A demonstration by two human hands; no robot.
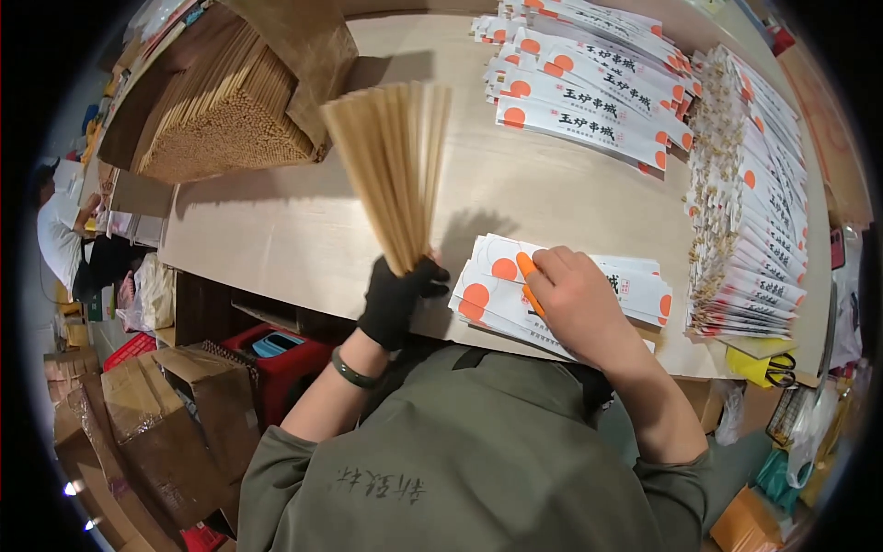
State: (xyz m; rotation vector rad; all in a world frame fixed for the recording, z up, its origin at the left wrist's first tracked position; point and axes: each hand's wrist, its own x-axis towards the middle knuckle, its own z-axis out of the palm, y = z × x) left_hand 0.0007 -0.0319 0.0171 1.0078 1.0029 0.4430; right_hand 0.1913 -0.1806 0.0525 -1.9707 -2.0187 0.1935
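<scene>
"Close to the front edge of the surface [552,198], what are the hands on?"

"Left hand [400,299]: black glove, bracelet at the wrist, closed round a bunch of sticks [391,175]. Lower ends in the fist, tops fanning out over the surface."

"Right hand [575,299]?"

"Ungloved, orange covers [526,264] on its digits. Lying over a pile of printed paper sleeves [475,299], fingers bent. Can't tell from here whether it's pinching one."

"Around them?"

"Far left, open carton [322,78], packed with more sticks [230,133]. Far side, flat printed stack [579,124], white with red-orange dots. Right side, long row of sleeves [768,207], tan ends showing along its left."

"Anything else?"

"Black-handled scissors [780,371], by something yellow, near right corner. Person in a white top [63,230], well off to the left."
</scene>
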